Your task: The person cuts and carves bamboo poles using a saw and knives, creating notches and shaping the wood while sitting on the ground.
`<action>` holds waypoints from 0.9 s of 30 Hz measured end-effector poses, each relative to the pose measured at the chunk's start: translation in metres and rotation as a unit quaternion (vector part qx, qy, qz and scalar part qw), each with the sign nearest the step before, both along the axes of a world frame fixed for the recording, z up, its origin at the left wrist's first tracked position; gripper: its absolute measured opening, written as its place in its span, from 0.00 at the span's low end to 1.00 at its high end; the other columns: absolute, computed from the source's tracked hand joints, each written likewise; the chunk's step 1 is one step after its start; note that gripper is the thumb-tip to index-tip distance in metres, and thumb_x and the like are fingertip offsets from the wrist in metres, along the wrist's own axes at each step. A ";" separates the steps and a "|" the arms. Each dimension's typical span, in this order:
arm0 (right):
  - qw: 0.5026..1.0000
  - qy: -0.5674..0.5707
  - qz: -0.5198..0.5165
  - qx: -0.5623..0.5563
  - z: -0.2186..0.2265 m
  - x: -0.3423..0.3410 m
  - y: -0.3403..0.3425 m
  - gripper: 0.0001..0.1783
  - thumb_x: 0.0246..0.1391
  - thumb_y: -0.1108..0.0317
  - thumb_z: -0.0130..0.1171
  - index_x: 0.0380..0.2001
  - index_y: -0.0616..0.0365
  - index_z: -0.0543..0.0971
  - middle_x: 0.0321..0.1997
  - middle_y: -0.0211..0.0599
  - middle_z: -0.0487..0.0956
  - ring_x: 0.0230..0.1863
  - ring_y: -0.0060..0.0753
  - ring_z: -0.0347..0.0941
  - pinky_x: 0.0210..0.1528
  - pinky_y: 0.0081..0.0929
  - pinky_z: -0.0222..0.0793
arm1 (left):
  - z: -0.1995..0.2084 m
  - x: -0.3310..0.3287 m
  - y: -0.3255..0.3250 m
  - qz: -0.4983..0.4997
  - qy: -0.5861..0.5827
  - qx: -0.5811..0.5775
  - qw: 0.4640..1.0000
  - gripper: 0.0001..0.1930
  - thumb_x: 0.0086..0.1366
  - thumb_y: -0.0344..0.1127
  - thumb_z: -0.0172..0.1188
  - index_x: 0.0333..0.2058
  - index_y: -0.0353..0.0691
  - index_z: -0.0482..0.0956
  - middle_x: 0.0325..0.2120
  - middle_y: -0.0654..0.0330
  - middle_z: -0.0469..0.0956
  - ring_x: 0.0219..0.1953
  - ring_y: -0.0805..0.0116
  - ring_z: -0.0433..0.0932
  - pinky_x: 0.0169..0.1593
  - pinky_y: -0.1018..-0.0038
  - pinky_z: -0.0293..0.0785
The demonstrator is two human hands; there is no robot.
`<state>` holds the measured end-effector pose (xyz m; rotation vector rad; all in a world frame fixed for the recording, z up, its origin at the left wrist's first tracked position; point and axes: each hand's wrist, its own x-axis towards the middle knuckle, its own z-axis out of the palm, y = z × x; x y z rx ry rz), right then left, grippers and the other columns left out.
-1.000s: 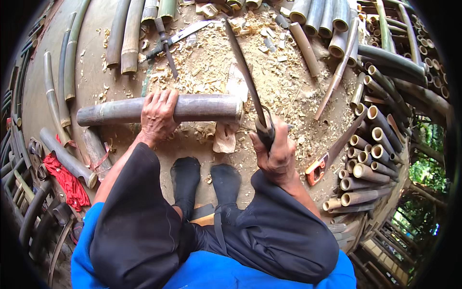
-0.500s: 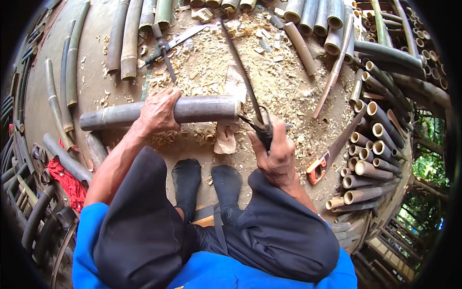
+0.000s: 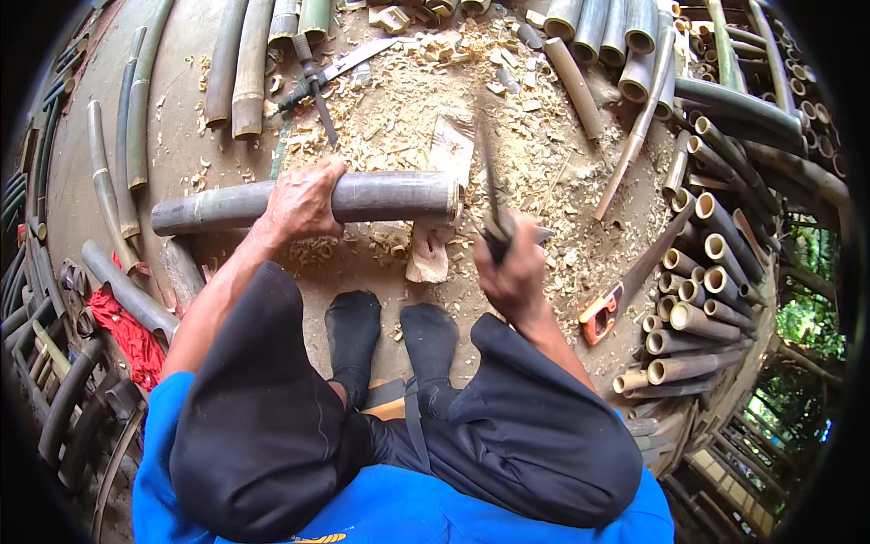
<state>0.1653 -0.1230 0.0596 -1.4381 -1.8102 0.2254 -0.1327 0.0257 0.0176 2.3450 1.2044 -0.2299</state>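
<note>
Still holding the tube [image 3: 390, 197] beneath the left hand [image 3: 304, 199], clamped from above; clenching the knife [image 3: 497, 241] in the right hand [image 3: 515, 269]. Since a moment ago, swung the blade [image 3: 490, 172] rightward, now blurred ahead of that hand, apart from the tube's end; seemingly mid-stroke.

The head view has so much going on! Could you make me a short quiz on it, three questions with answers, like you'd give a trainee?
1. Which is on the bamboo lying crosswise ahead of the feet: the left hand or the right hand?
2. True or false: the saw lies to the right of both feet.
3. Fill in the colour: the cloth at the left is ____.

Key: 1. left hand; 2. true; 3. red.
</note>
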 end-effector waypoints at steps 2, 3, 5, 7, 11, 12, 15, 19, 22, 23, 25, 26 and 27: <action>0.889 -0.097 -0.086 -0.440 -0.056 0.017 -0.004 0.20 0.64 0.70 0.63 0.53 0.69 0.70 0.28 0.52 0.81 0.25 0.53 0.81 0.28 0.45 0.78 | -0.001 0.003 -0.007 0.000 -0.020 0.007 1.000 0.34 0.39 0.42 0.80 0.44 0.39 0.73 0.39 0.47 0.81 0.46 0.43 0.82 0.50 0.53 0.78; 0.928 -0.165 -0.050 -0.330 -0.068 0.039 -0.017 0.18 0.65 0.70 0.60 0.52 0.69 0.68 0.24 0.54 0.80 0.25 0.60 0.81 0.28 0.50 0.77 | -0.004 0.005 -0.003 0.000 -0.042 0.019 0.999 0.34 0.39 0.42 0.80 0.44 0.39 0.73 0.40 0.48 0.81 0.46 0.43 0.82 0.51 0.53 0.78; 0.912 -0.073 -0.073 -0.396 -0.042 0.031 -0.010 0.18 0.66 0.67 0.58 0.50 0.67 0.67 0.26 0.59 0.81 0.29 0.68 0.81 0.30 0.57 0.75 | -0.002 -0.003 -0.003 0.004 -0.030 0.031 0.999 0.33 0.39 0.41 0.80 0.43 0.39 0.73 0.40 0.49 0.80 0.46 0.44 0.82 0.50 0.54 0.78; 0.899 -0.059 -0.083 -0.425 -0.008 0.009 -0.001 0.19 0.66 0.67 0.62 0.52 0.66 0.68 0.31 0.58 0.83 0.32 0.64 0.83 0.32 0.50 0.77 | -0.006 -0.015 -0.014 0.006 -0.036 0.071 0.997 0.29 0.42 0.36 0.76 0.43 0.40 0.74 0.40 0.51 0.80 0.46 0.47 0.81 0.51 0.57 0.78; 0.984 0.072 -0.026 -0.163 0.036 -0.011 -0.001 0.16 0.65 0.68 0.65 0.50 0.64 0.73 0.38 0.55 0.84 0.32 0.59 0.84 0.33 0.46 0.78 | -0.021 -0.018 -0.026 0.016 -0.068 0.203 0.977 0.26 0.42 0.32 0.72 0.43 0.40 0.74 0.40 0.53 0.79 0.47 0.52 0.80 0.52 0.60 0.75; 0.995 0.042 -0.017 -0.088 0.031 -0.007 -0.003 0.18 0.65 0.67 0.65 0.51 0.64 0.72 0.38 0.56 0.83 0.32 0.57 0.85 0.32 0.45 0.79 | -0.021 -0.011 -0.023 0.012 -0.078 0.204 0.976 0.26 0.42 0.32 0.72 0.43 0.40 0.74 0.40 0.53 0.79 0.47 0.52 0.80 0.52 0.60 0.75; 0.923 -0.071 -0.066 -0.373 -0.049 0.011 -0.009 0.22 0.62 0.68 0.65 0.52 0.66 0.68 0.31 0.61 0.81 0.30 0.65 0.82 0.32 0.51 0.79 | -0.024 0.001 -0.025 -0.002 -0.082 0.194 0.978 0.26 0.41 0.32 0.72 0.43 0.40 0.74 0.39 0.53 0.79 0.46 0.51 0.81 0.51 0.60 0.75; 0.918 -0.090 -0.061 -0.382 -0.017 -0.004 -0.008 0.22 0.63 0.70 0.62 0.56 0.64 0.68 0.30 0.60 0.82 0.30 0.63 0.83 0.32 0.51 0.78 | -0.023 -0.016 -0.034 0.006 -0.070 0.188 0.980 0.26 0.41 0.32 0.72 0.42 0.40 0.74 0.38 0.53 0.79 0.45 0.51 0.81 0.50 0.60 0.75; 0.975 0.030 -0.049 -0.214 0.011 -0.008 0.002 0.21 0.67 0.65 0.64 0.56 0.62 0.71 0.34 0.56 0.84 0.32 0.53 0.85 0.31 0.46 0.78 | -0.025 -0.015 -0.027 0.012 -0.063 0.195 0.979 0.25 0.42 0.32 0.71 0.42 0.39 0.74 0.38 0.52 0.79 0.43 0.50 0.80 0.50 0.59 0.75; 0.983 0.061 -0.040 -0.168 0.016 -0.011 -0.001 0.20 0.67 0.65 0.64 0.55 0.61 0.71 0.34 0.54 0.83 0.31 0.51 0.85 0.31 0.44 0.79 | -0.024 -0.015 -0.027 0.013 -0.073 0.200 0.977 0.25 0.42 0.31 0.70 0.42 0.39 0.74 0.38 0.52 0.79 0.43 0.50 0.80 0.50 0.59 0.75; 0.999 0.008 -0.019 -0.039 0.000 0.000 -0.011 0.23 0.64 0.67 0.65 0.55 0.69 0.72 0.33 0.52 0.81 0.26 0.52 0.83 0.27 0.41 0.80 | -0.021 -0.007 -0.022 0.009 -0.093 0.209 0.973 0.24 0.43 0.31 0.69 0.42 0.39 0.74 0.38 0.52 0.79 0.43 0.50 0.80 0.50 0.59 0.75; 0.991 0.014 -0.061 -0.122 -0.030 0.004 -0.018 0.24 0.63 0.67 0.65 0.55 0.70 0.71 0.34 0.54 0.81 0.26 0.53 0.82 0.29 0.43 0.80 | -0.023 -0.002 -0.022 0.000 -0.102 0.205 0.974 0.23 0.44 0.31 0.69 0.42 0.39 0.74 0.38 0.52 0.79 0.44 0.50 0.80 0.51 0.59 0.75; 0.967 -0.041 -0.064 -0.242 -0.056 0.012 -0.022 0.25 0.62 0.67 0.66 0.56 0.70 0.70 0.33 0.55 0.81 0.26 0.54 0.82 0.28 0.45 0.80 | -0.025 0.000 -0.024 -0.005 -0.105 0.200 0.974 0.23 0.44 0.30 0.68 0.42 0.39 0.74 0.38 0.51 0.79 0.44 0.49 0.80 0.51 0.59 0.75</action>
